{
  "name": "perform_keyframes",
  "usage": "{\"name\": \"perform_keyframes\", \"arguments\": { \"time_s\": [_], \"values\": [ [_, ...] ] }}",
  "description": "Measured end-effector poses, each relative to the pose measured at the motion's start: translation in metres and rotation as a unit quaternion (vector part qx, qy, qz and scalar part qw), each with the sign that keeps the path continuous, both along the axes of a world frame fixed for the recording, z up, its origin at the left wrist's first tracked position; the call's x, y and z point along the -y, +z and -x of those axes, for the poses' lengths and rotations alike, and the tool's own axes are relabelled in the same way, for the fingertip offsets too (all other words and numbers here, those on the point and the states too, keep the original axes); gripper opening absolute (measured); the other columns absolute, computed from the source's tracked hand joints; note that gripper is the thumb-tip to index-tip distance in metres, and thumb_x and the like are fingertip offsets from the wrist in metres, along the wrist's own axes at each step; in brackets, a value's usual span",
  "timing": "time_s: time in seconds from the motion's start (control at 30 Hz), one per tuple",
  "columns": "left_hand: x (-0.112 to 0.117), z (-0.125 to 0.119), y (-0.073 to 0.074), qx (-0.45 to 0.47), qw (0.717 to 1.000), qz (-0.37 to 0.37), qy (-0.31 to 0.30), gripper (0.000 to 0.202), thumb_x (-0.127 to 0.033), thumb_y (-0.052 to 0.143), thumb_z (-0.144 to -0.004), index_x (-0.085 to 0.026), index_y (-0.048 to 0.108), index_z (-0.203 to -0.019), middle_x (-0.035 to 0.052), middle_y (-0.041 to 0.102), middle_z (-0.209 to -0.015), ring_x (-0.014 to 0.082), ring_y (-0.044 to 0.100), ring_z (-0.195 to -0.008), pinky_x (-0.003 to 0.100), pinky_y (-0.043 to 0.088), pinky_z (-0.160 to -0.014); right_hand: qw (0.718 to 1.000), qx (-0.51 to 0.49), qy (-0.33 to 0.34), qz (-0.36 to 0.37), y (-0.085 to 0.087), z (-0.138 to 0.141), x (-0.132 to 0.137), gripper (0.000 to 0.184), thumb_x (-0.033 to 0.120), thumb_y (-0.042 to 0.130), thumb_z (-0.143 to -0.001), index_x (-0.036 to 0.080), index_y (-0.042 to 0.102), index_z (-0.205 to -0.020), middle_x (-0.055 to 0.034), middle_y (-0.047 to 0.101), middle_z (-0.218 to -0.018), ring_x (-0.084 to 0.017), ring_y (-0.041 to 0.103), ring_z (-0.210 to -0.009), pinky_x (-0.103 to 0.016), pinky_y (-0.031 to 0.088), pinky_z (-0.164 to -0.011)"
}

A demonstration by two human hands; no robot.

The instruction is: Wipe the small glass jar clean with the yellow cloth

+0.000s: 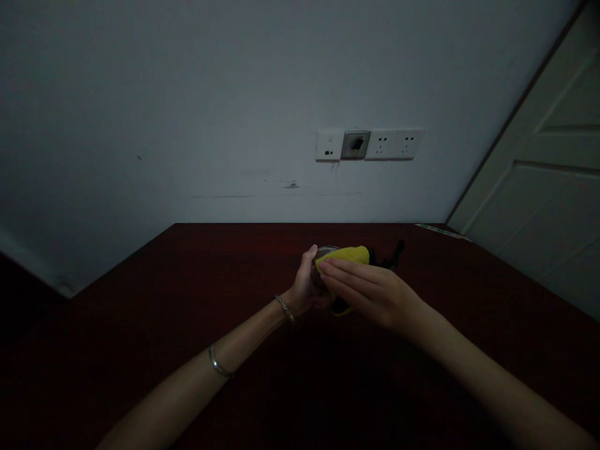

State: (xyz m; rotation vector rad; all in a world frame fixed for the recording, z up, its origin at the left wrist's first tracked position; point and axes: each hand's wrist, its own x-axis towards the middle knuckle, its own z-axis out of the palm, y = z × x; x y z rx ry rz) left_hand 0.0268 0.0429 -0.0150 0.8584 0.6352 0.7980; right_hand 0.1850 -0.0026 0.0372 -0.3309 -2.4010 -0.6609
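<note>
My left hand (307, 281) is closed around a rounded grey-brown object (323, 253), mostly hidden, so I cannot tell its kind. Against it lies a yellow cloth pouch (351, 253) with black trim; a black cord (397, 253) sticks out from its right end. The fingers of my right hand (370, 290) are pressed together over the pouch, tips near the left hand's thumb. Whether the rounded object sits partly inside the pouch is hidden. Both hands are above the dark red tabletop (244, 250).
Behind the table rises a pale wall (210, 94) with a row of socket plates (394, 145) and a dark plug-like piece (357, 144). At the right stands a panelled door (553, 169). A thin patterned strip (440, 231) lies along the back right edge. The light is dim.
</note>
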Motion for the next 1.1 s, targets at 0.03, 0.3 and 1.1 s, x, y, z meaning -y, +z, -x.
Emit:
{"name": "perform_keyframes", "arguments": {
  "time_s": [0.03,0.3,1.1],
  "values": [
    [0.001,0.000,0.000,-0.006,1.000,-0.011,-0.006,0.065,-0.076,0.030,-0.075,-0.018,0.051,-0.055,-0.0039,0.034,-0.034,0.0066,0.023,-0.026,0.022,0.012,-0.030,1.000,-0.003,-0.003,0.005,0.001,-0.002,0.000,0.032,0.011,0.035,-0.095,0.005,0.062,-0.111,-0.0161,0.066,-0.115,-0.022,0.058,-0.114,-0.035,0.051,-0.098],
    [0.006,0.008,0.008,0.008,0.997,-0.053,-0.062,0.069,-0.075,0.018,-0.077,-0.018,0.051,-0.056,0.0001,0.044,-0.039,0.0058,0.021,-0.023,0.022,0.014,-0.027,0.999,-0.035,-0.025,0.007,0.002,-0.013,-0.003,0.032,0.007,0.041,-0.092,0.010,0.057,-0.120,-0.0160,0.063,-0.120,-0.023,0.054,-0.120,-0.041,0.051,-0.096],
    [0.006,-0.002,0.030,0.110,0.977,0.136,0.120,0.071,-0.067,0.033,-0.080,-0.004,0.065,-0.081,0.0171,0.068,-0.073,0.0226,0.064,-0.068,0.033,0.050,-0.070,0.998,-0.063,0.001,-0.026,-0.005,0.025,0.019,0.028,0.003,0.039,-0.091,-0.002,0.066,-0.096,-0.0190,0.071,-0.100,-0.027,0.067,-0.098,-0.037,0.057,-0.088]
  ]
}}
